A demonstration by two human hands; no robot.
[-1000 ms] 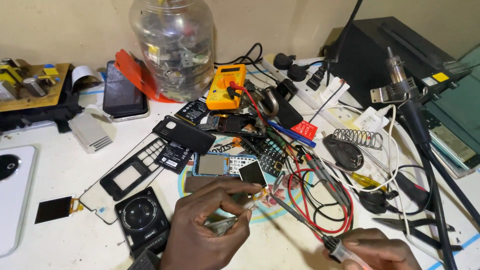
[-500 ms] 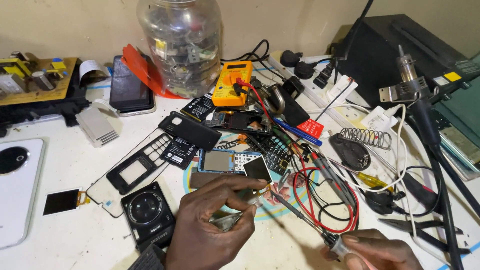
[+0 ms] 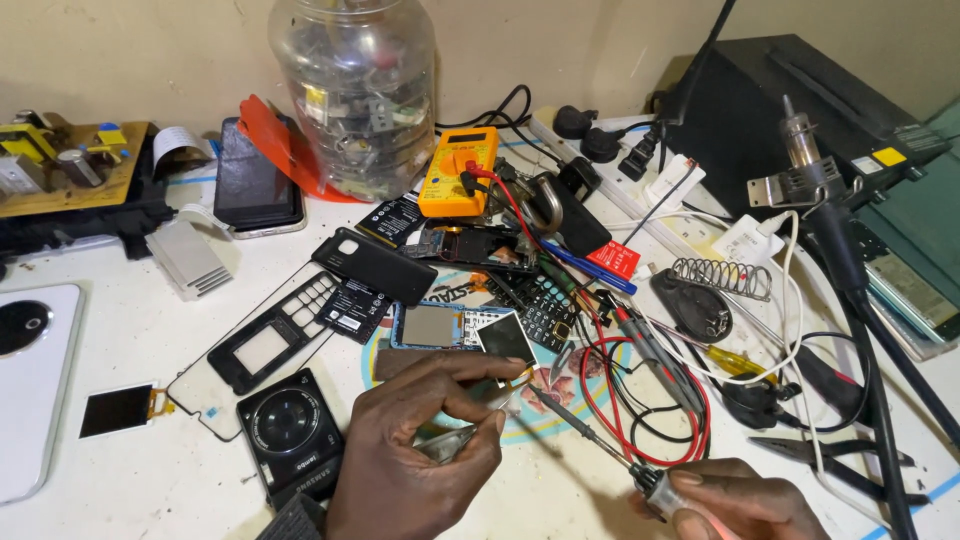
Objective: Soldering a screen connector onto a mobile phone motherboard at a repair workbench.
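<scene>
A: Head view: the left hand is pinching a small metal part, thin and silvery, between thumb and fingertips, fingers curled shut around it. It is sitting just in front of the black compact camera, to that camera's right.

B: How is it likely handling?

A: I am judging it as light, stiff and a bit slippery, being bare metal. Its thin edge is probably bending easily, so pinching it by the long sides, as the hand is doing, looks safest. I cannot tell exactly what the part is; the fingers are covering most of it.

B: And the other hand?

A: The right hand is gripping a screwdriver by its handle, fingers closed, well to the right of the camera. The slim shaft is pointing toward the metal part, its tip stopping just short of the left fingers. That tool is looking rigid and narrow, so I am guessing a slip could scratch something.

B: What is lying around?

A: Behind the camera, a phone keypad frame and a black phone back cover are resting. Right of the camera, an opened phone board is lying beside red and black probe leads. Far behind the camera, a yellow multimeter is standing near a clear plastic jar of parts.
</scene>
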